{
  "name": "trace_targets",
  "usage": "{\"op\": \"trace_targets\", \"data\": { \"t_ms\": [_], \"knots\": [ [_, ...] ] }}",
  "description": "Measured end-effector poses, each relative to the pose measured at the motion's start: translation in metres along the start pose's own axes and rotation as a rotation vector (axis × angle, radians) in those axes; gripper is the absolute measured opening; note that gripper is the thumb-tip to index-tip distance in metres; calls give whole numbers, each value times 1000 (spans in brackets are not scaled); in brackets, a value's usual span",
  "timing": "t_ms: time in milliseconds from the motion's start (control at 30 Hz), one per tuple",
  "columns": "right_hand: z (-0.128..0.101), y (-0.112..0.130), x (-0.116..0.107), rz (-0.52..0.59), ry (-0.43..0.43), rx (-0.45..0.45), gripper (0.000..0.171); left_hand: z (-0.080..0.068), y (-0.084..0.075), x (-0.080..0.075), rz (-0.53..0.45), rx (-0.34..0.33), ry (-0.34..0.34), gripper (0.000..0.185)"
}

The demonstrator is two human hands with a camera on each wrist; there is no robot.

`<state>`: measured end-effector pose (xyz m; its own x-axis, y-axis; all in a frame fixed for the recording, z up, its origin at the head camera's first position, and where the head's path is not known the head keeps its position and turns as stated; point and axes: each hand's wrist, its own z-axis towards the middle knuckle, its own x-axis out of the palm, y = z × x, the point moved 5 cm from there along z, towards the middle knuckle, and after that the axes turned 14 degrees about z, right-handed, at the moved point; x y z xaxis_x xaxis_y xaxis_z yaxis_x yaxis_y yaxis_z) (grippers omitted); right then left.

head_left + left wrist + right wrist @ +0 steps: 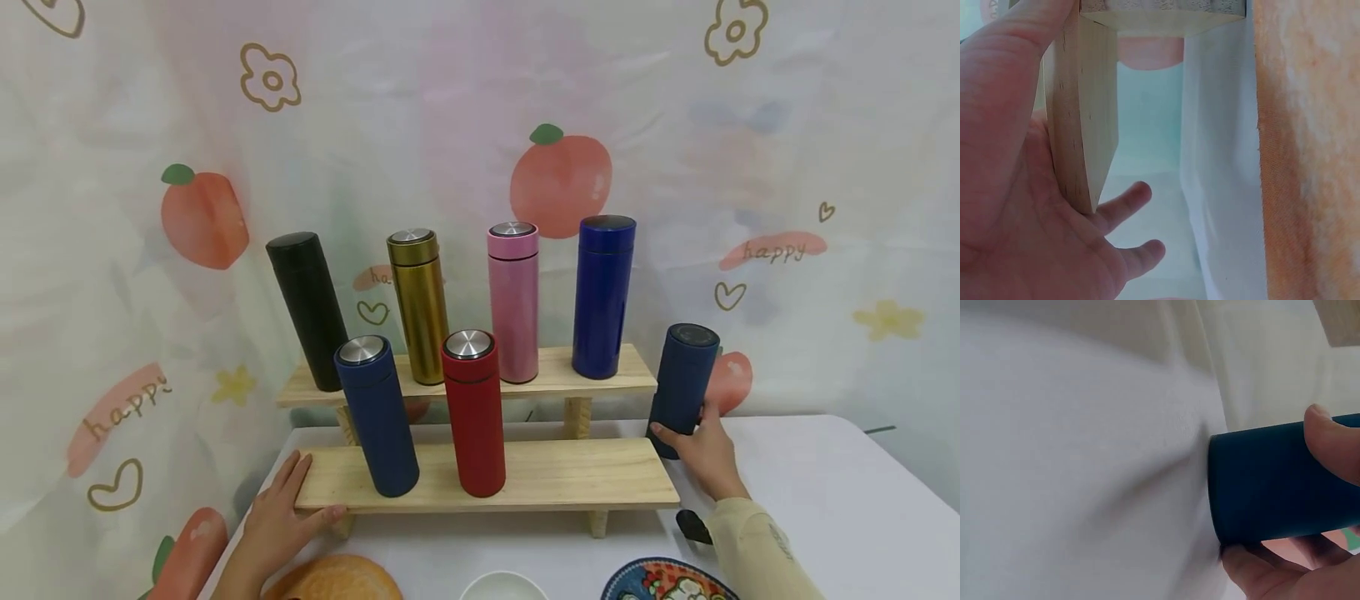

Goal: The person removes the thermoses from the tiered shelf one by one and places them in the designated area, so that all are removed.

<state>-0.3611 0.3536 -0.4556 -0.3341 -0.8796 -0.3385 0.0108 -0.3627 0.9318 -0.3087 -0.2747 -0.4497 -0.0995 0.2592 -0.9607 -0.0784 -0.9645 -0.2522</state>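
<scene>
Right hand (705, 454), grip curled round a dark blue flask (682, 387) at 3 o'clock of the wooden shelf (570, 475); left hand (277, 517), fingers straight, rests on the shelf's 9 o'clock end.

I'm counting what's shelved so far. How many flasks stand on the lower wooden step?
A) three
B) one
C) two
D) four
C: only the navy flask and the red flask stand on the lower step; the dark blue flask in the right hand is beside it, on the table.
</scene>
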Motion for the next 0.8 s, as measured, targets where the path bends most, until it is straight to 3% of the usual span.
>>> {"op": "trace_targets", "data": {
  "t_ms": [333, 500, 700, 800],
  "knots": [
    [11, 2, 4, -6, 8, 19, 104, 1, -1, -6, -4, -4, -18, 110],
    [4, -1, 4, 20, 27, 86, 102, 1, -3, -6, -11, 1, -36, 109],
    [-8, 13, -3, 225, 73, 176, 99, 1, -3, 0, -33, -10, -7, 110],
    [-17, 32, -9, 309, 38, 165, 96, 2, -2, 0, -35, -8, -19, 110]
  ]
}}
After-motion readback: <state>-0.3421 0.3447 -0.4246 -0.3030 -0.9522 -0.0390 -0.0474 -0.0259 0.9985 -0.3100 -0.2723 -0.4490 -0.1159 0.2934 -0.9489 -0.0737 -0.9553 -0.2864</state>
